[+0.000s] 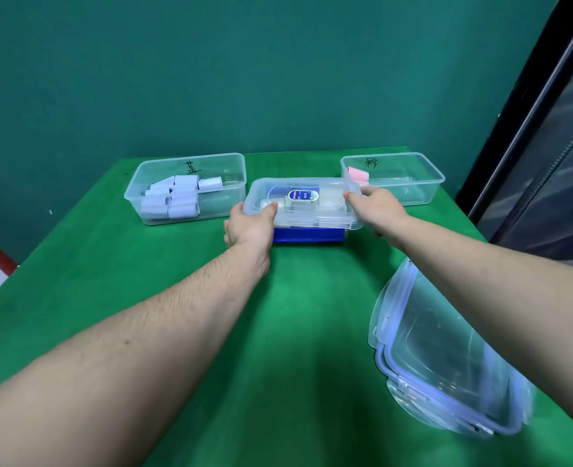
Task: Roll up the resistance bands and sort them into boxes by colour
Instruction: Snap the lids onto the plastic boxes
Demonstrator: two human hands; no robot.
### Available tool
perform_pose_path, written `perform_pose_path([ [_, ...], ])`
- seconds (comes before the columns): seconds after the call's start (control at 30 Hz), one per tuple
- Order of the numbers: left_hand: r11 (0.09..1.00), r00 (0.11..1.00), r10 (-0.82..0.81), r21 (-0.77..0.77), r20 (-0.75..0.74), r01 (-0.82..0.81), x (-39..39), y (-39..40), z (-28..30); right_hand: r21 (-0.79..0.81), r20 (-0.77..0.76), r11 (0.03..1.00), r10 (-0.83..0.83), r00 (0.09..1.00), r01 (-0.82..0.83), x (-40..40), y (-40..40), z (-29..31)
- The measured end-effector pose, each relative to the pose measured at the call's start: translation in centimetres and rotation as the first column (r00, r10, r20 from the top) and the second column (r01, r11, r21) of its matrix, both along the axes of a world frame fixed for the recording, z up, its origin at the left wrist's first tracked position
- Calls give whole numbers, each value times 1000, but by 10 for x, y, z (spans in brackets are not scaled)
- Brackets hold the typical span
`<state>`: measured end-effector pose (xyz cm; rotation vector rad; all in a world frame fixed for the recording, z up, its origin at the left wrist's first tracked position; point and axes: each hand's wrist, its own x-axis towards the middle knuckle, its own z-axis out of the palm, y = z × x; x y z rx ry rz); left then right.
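A clear lidded box (312, 203) with a blue base sits at the table's middle back. My left hand (249, 225) grips its left end and my right hand (377, 205) grips its right end. To the left stands an open clear box (231, 160) holding several rolled pale blue bands (173, 198). At the back right, another open clear box (426, 176) holds one rolled pink band (357, 173). Both open boxes carry a handwritten mark on the far wall.
The green table (295, 332) ends at a green wall behind. A large clear container with blue-edged lid (446, 365) lies at the near right, under my right forearm. A dark cabinet stands beyond the table's right edge.
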<state>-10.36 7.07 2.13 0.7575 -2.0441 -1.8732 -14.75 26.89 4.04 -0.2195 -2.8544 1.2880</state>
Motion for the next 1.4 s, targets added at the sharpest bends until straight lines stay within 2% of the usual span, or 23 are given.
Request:
perform_pose_path([
  [0.07, 987, 996, 20, -158, 83, -7, -3, -4, -7, 71, -3, 997, 20, 1000, -20, -7, 0, 0],
  [0.1, 983, 995, 27, -184, 93, -10, -4, -4, -8, 84, 4, 996, 27, 1000, -28, -9, 0, 1],
  [0.27, 996, 999, 44, -81, 2, -43, -11, -8, -15, 91, 53, 996, 13, 999, -18, -19, -7, -4],
  [0.33, 995, 999, 20, -95, -47, -24, -13, -11, -18, 119, 63, 993, -6, 998, -1, -23, -10, -5],
  [0.43, 959, 992, -89, -277, -90, 60, -15, -12, -15, 123, 55, 991, -51, 997, 44, -25, -14, -5],
  [0.53, 891, 987, -153, -439, -53, 115, -19, -16, -12, 116, 26, 992, -48, 998, 45, -26, -16, -6],
  [0.63, 716, 976, -213, -673, 40, 184, -21, -21, -16, 163, 1, 987, -3, 1000, 2, -29, -15, -3],
  [0.77, 479, 923, -386, -855, -3, 198, -25, -28, -16, 263, 40, 965, 15, 999, -25, -32, -15, 5],
  [0.87, 329, 850, -526, -923, -2, 202, -25, -30, -11, 299, 66, 954, 16, 998, -34, -29, -19, 9],
  [0.93, 210, 812, -579, -948, 78, 240, -24, -33, -8, 320, 50, 947, -2, 999, -14, -28, -19, 8],
  [1.03, 54, 794, -557, -944, 243, 327, -23, -40, -8, 323, -10, 946, -8, 1000, 10, -24, -14, 3],
  [1.1, 41, 762, -589, -931, 270, 362, -22, -47, -10, 287, -41, 957, -17, 999, 28, -23, -12, -4],
  [1.2, 68, 711, -663, -927, 235, 369, -22, -55, -11, 220, -62, 975, -31, 998, 44, -20, -12, -8],
  [1.3, 88, 708, -674, -929, 210, 359, -16, -54, -10, 200, -71, 979, -31, 997, 45, -15, -9, -5],
  [1.4, 71, 715, -674, -946, 188, 316, -6, -57, -12, 141, -74, 989, -22, 997, 33, -7, -6, -3],
])
